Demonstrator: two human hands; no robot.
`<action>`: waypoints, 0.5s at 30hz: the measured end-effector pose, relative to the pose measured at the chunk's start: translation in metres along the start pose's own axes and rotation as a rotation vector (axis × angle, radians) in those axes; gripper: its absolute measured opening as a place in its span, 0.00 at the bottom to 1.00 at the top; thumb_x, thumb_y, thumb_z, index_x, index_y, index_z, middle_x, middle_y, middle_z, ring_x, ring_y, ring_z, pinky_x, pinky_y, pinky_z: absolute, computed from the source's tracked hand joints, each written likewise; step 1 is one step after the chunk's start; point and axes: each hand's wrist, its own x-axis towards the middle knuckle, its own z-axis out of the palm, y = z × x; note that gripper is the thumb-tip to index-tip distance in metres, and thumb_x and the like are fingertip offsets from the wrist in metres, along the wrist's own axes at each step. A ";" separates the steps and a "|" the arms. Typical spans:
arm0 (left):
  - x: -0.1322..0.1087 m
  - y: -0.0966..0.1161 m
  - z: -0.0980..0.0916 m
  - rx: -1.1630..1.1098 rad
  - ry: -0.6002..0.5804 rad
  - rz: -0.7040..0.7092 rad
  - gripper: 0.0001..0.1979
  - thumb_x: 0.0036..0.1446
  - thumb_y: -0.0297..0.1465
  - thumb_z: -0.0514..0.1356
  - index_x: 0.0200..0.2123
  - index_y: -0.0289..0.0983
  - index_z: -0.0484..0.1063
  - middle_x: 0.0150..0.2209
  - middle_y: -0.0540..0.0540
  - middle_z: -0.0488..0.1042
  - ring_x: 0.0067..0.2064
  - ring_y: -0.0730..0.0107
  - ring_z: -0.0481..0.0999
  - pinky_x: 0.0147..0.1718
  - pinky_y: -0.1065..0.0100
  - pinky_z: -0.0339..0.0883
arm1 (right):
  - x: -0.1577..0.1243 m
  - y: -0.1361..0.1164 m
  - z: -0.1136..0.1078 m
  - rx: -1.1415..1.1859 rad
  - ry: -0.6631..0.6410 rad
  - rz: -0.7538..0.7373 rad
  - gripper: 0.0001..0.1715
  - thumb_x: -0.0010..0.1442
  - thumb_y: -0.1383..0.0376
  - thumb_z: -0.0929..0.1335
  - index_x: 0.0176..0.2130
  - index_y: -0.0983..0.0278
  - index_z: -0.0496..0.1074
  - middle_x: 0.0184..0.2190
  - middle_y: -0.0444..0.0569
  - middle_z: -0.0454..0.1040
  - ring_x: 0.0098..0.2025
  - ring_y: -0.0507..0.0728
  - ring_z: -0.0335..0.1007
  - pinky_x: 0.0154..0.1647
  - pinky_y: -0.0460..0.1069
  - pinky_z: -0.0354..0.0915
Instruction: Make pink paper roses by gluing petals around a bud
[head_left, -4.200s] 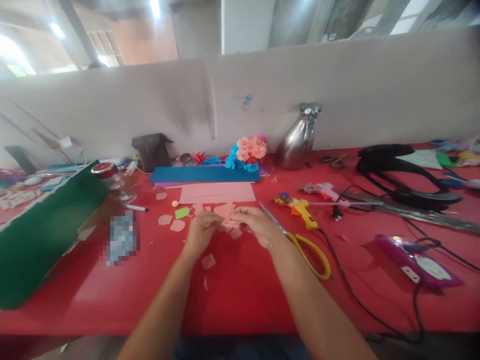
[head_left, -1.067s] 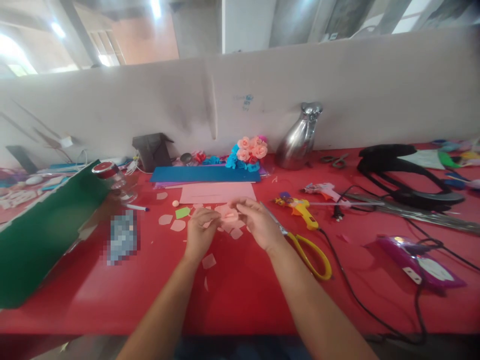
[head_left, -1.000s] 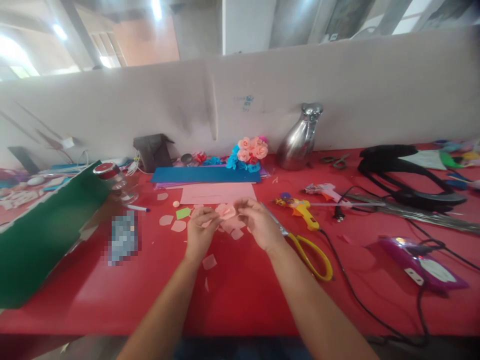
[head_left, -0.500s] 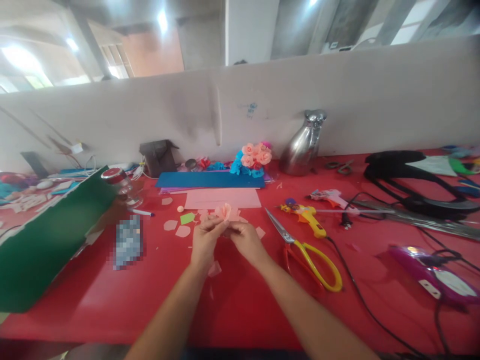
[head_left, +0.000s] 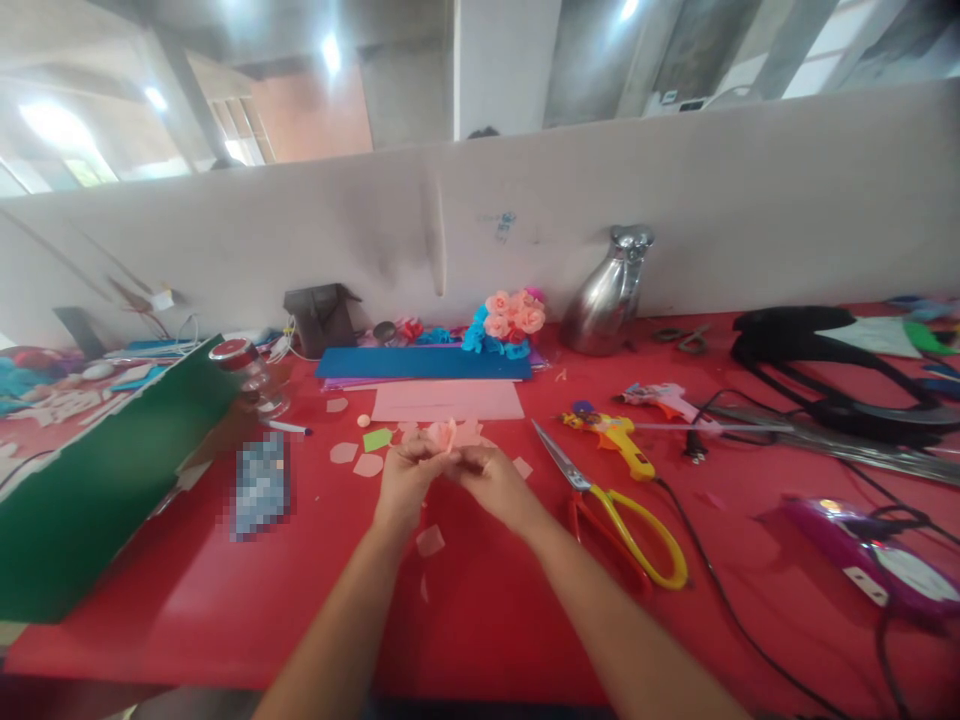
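Observation:
A small pink paper flower (head_left: 444,435) is pinched between my two hands at mid-table. My left hand (head_left: 407,478) has its fingers closed on the flower's base from the left. From the right, the fingertips of my right hand (head_left: 496,482) press on the same base; the fingers partly hide it. Behind the hands lie pink paper petals (head_left: 472,433) and a pink paper sheet (head_left: 450,400). To their left are more cut petals (head_left: 368,464), a green paper piece (head_left: 377,439) and a small round ball (head_left: 364,421). One loose petal (head_left: 430,541) lies below my wrists.
Scissors with yellow and red handles (head_left: 637,535) lie to the right, beside a yellow glue gun (head_left: 626,447) and its cord. A steel jug (head_left: 609,295) and finished paper flowers (head_left: 514,318) stand at the back. A green board (head_left: 112,480) rises at left, near a glass jar (head_left: 259,380).
The flower has turned and tilted a little between my fingers, and my hands have shifted slightly. Both still grip it. The whole view has moved slightly.

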 end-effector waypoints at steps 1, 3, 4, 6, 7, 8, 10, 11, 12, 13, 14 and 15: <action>0.000 -0.001 0.001 0.005 0.031 0.012 0.09 0.40 0.32 0.68 0.16 0.35 0.73 0.24 0.50 0.67 0.30 0.74 0.67 0.31 0.71 0.61 | 0.000 0.000 0.000 -0.008 0.044 -0.010 0.06 0.54 0.60 0.69 0.30 0.61 0.74 0.27 0.44 0.75 0.33 0.56 0.71 0.37 0.51 0.65; -0.001 -0.002 0.003 0.000 0.082 0.006 0.10 0.40 0.32 0.68 0.16 0.35 0.72 0.23 0.51 0.67 0.29 0.74 0.66 0.32 0.71 0.61 | 0.000 0.002 0.001 -0.008 0.121 -0.021 0.06 0.53 0.61 0.69 0.32 0.61 0.72 0.29 0.44 0.75 0.34 0.55 0.71 0.36 0.50 0.64; -0.002 -0.002 0.005 -0.008 0.101 -0.009 0.10 0.40 0.32 0.68 0.16 0.35 0.72 0.22 0.51 0.66 0.29 0.75 0.66 0.32 0.71 0.61 | 0.000 0.004 0.002 0.004 0.144 -0.022 0.07 0.53 0.61 0.70 0.33 0.61 0.71 0.29 0.44 0.74 0.34 0.55 0.71 0.35 0.50 0.64; -0.003 -0.003 0.009 -0.034 0.130 -0.041 0.11 0.40 0.33 0.69 0.16 0.34 0.71 0.21 0.51 0.66 0.28 0.75 0.66 0.31 0.71 0.61 | -0.001 0.006 0.004 0.037 0.171 -0.017 0.07 0.54 0.61 0.69 0.33 0.61 0.70 0.30 0.45 0.74 0.34 0.55 0.71 0.36 0.50 0.64; -0.003 -0.003 0.010 -0.054 0.141 -0.053 0.11 0.40 0.33 0.69 0.17 0.34 0.71 0.21 0.51 0.66 0.28 0.75 0.66 0.30 0.72 0.61 | -0.001 0.006 0.005 0.045 0.186 -0.013 0.07 0.54 0.60 0.69 0.32 0.61 0.71 0.29 0.46 0.74 0.33 0.55 0.71 0.36 0.50 0.65; -0.004 -0.003 0.012 -0.078 0.153 -0.061 0.11 0.39 0.33 0.69 0.18 0.34 0.72 0.22 0.52 0.66 0.28 0.75 0.66 0.29 0.72 0.61 | -0.001 0.005 0.006 0.043 0.199 -0.009 0.07 0.54 0.60 0.69 0.32 0.62 0.71 0.29 0.46 0.74 0.33 0.56 0.71 0.36 0.51 0.65; -0.004 -0.003 0.012 -0.126 0.168 -0.070 0.10 0.38 0.32 0.70 0.20 0.35 0.72 0.24 0.52 0.67 0.29 0.76 0.67 0.27 0.73 0.61 | -0.002 0.003 0.007 0.035 0.201 0.003 0.08 0.54 0.60 0.69 0.31 0.62 0.73 0.29 0.47 0.75 0.33 0.56 0.70 0.37 0.51 0.65; -0.004 -0.003 0.011 -0.140 0.163 -0.078 0.10 0.38 0.32 0.70 0.21 0.35 0.72 0.24 0.52 0.67 0.29 0.76 0.67 0.27 0.74 0.61 | -0.002 0.002 0.007 0.042 0.195 0.014 0.08 0.54 0.59 0.69 0.30 0.62 0.74 0.29 0.47 0.75 0.34 0.56 0.70 0.38 0.51 0.64; -0.003 -0.002 0.010 -0.147 0.143 -0.092 0.09 0.38 0.32 0.70 0.21 0.35 0.73 0.24 0.52 0.67 0.29 0.76 0.67 0.28 0.74 0.62 | -0.002 0.000 0.007 0.066 0.187 0.027 0.08 0.53 0.59 0.69 0.29 0.62 0.75 0.29 0.47 0.75 0.34 0.56 0.70 0.38 0.51 0.64; -0.003 -0.001 0.008 -0.149 0.106 -0.110 0.09 0.39 0.32 0.69 0.21 0.34 0.73 0.24 0.52 0.67 0.29 0.76 0.68 0.28 0.73 0.62 | -0.002 -0.001 0.006 0.106 0.177 0.046 0.08 0.52 0.60 0.70 0.29 0.62 0.75 0.30 0.46 0.75 0.35 0.56 0.70 0.38 0.51 0.63; -0.002 0.000 0.005 -0.149 0.056 -0.128 0.09 0.40 0.33 0.69 0.20 0.34 0.74 0.24 0.51 0.68 0.28 0.75 0.68 0.29 0.73 0.63 | -0.002 -0.002 0.005 0.160 0.161 0.073 0.07 0.51 0.60 0.71 0.29 0.62 0.76 0.30 0.46 0.75 0.35 0.56 0.69 0.38 0.51 0.63; -0.002 0.001 0.003 -0.151 0.001 -0.144 0.10 0.40 0.34 0.69 0.20 0.34 0.74 0.23 0.50 0.69 0.28 0.75 0.69 0.30 0.72 0.63 | -0.001 -0.003 0.004 0.219 0.141 0.107 0.07 0.50 0.61 0.71 0.29 0.61 0.76 0.30 0.45 0.75 0.35 0.55 0.69 0.38 0.51 0.62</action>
